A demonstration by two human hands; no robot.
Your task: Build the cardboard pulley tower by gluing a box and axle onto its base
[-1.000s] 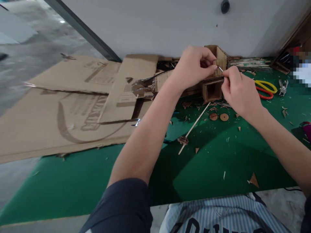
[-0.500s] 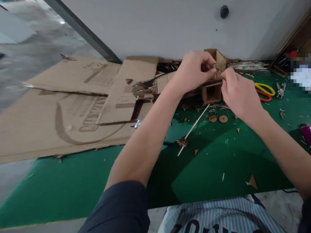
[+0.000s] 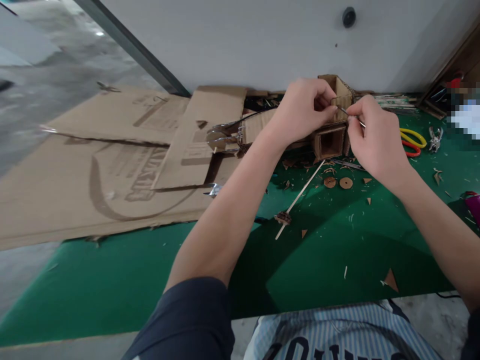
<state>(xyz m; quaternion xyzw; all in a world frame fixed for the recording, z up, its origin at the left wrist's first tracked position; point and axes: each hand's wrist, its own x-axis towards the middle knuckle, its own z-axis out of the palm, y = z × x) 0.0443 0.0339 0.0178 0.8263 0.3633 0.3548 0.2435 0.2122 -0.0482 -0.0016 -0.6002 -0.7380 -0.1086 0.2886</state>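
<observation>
Your R hand (image 3: 377,136) has thumb & fingers clamped on a slim dark metal rod (image 3: 342,110), just in front of the tan open cardboard box (image 3: 342,93), its long axis slanting up-L from those fingertips toward your L hand (image 3: 300,107), which is nearer the tip. Your L thumb & fingers are close together beside the box; can't tell if they grip anything. Count: 1 rod, 2 round brown cardboard discs (image 3: 345,183), 1 thin pale wooden stick (image 3: 305,189) w/ 1 rough brown lump (image 3: 283,218).

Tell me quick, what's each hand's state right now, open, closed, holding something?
Left hand: fingers curled at the upper cardboard box; what it holds, if anything, cannot be told.
Right hand: closed on a thin metal rod.
</observation>
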